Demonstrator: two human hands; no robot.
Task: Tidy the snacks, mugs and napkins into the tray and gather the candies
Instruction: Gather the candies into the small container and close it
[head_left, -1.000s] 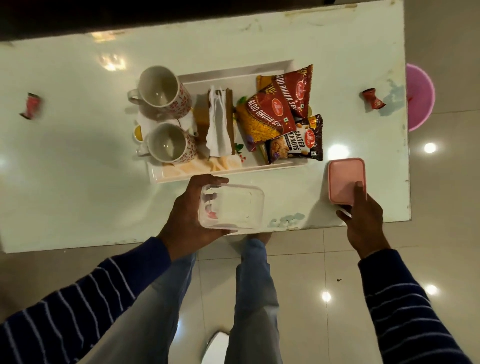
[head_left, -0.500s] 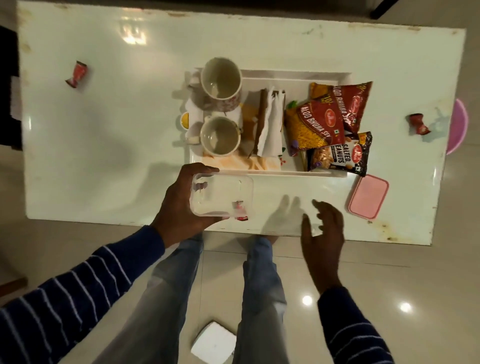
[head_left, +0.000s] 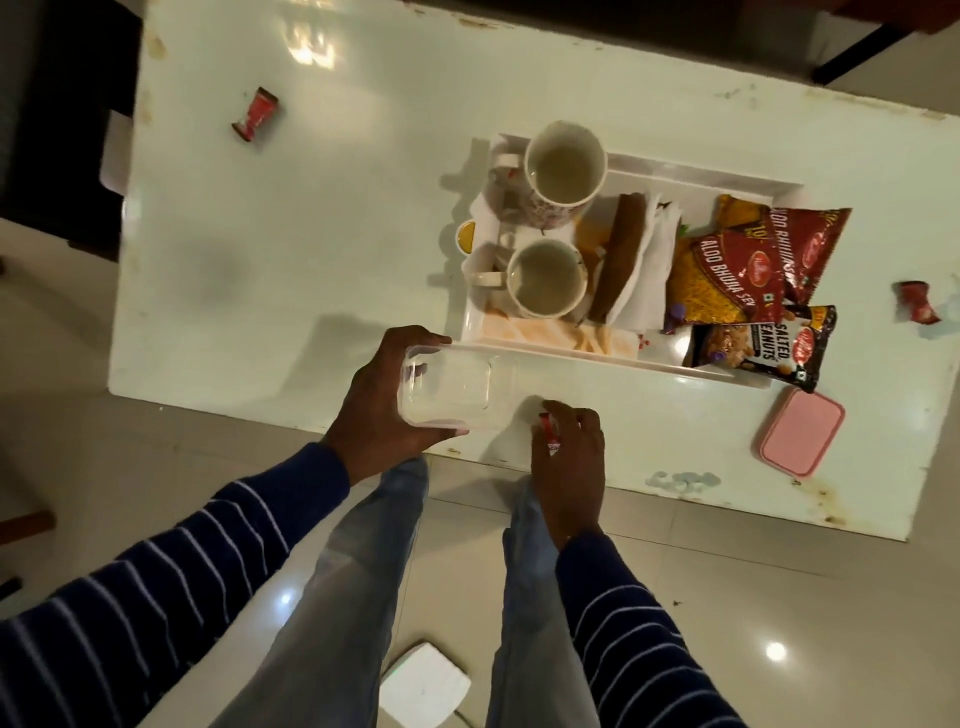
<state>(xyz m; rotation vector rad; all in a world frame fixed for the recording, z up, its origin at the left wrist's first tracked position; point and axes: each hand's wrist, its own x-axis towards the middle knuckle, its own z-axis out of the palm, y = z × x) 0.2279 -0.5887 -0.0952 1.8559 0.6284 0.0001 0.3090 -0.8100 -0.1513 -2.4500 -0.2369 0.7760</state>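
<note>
Our left hand (head_left: 379, 415) grips the clear box (head_left: 447, 387) steady, mouth up, while our right hand (head_left: 569, 457) pinches a red candy (head_left: 548, 434) in its fingertips just beside the box, presumably for dropping in

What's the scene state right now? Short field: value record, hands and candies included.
left hand: holds clear container at the near table edge
right hand: pinches a red candy beside the container
loose candies: one far left, one far right, both on the table
tray: two mugs, napkins, snack packets
pink lid: on the table, near right, off the container
container contents: cannot tell
</note>
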